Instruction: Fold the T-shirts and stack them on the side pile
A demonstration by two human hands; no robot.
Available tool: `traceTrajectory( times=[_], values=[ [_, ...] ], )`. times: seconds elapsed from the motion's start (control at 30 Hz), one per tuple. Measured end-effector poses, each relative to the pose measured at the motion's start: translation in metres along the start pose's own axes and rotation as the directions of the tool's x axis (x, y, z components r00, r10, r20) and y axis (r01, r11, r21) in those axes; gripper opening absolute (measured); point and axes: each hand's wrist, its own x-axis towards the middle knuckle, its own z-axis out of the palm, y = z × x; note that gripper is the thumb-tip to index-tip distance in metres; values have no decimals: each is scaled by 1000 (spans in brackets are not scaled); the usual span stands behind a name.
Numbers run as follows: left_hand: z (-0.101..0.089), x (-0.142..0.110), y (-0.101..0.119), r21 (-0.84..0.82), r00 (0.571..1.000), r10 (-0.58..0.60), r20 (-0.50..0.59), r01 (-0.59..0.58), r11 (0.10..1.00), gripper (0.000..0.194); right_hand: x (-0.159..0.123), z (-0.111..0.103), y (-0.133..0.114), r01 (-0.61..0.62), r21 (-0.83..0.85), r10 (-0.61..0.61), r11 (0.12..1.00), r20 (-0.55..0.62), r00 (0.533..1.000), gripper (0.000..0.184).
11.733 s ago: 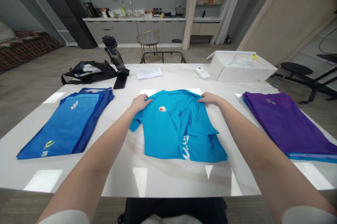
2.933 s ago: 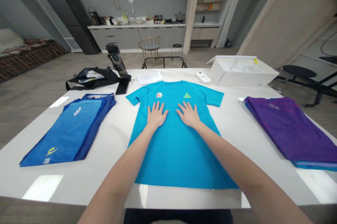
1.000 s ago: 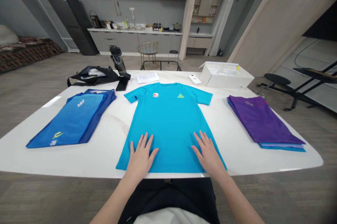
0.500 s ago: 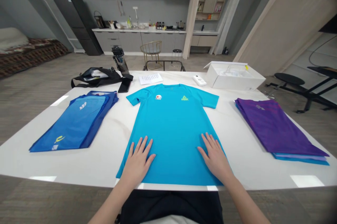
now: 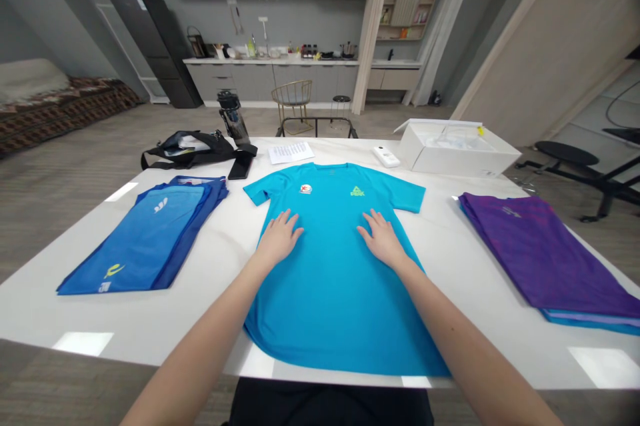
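Observation:
A turquoise T-shirt [image 5: 333, 293] lies spread front up on the white table, its collar at the far side and its hem near the table's front edge. A round badge and a green logo show on its chest. My left hand [image 5: 279, 237] rests on the left side of the shirt's upper body, fingers stretched out and a little apart. Across from it, my right hand [image 5: 383, 238] is laid on the right side below the green logo, its fingers also extended. Neither hand grips anything.
Folded blue shirts [image 5: 145, 236] lie at the left, folded purple shirts [image 5: 545, 253] at the right. Along the back are a black bag [image 5: 190, 149], a bottle [image 5: 233, 118], a phone [image 5: 243, 164], a paper sheet [image 5: 290, 152], a white device [image 5: 386, 157] and a white box [image 5: 457, 149].
Both hands have moved up the shirt, away from me, from its lower part towards the chest. The shirt's lower left corner now looks curved inward. The view has shifted slightly.

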Motion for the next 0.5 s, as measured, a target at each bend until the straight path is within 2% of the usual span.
traceTrajectory(
  times=[0.07,0.17,0.33,0.5],
  values=[
    [5,18,1,26,999,-15,41,14,1000,66,15,6,1,-29,-41,28,999,-7,1000,62],
    [17,27,1,23,999,-10,37,9,1000,68,22,13,4,-37,-128,32,991,-38,999,65],
    [30,11,-6,29,1000,27,-16,-26,999,67,16,15,4,-17,-216,11,976,-28,1000,70],
    [27,-3,-7,28,1000,7,2,-7,1000,68,16,17,3,-20,-231,14,973,-28,1000,70]
  ],
)
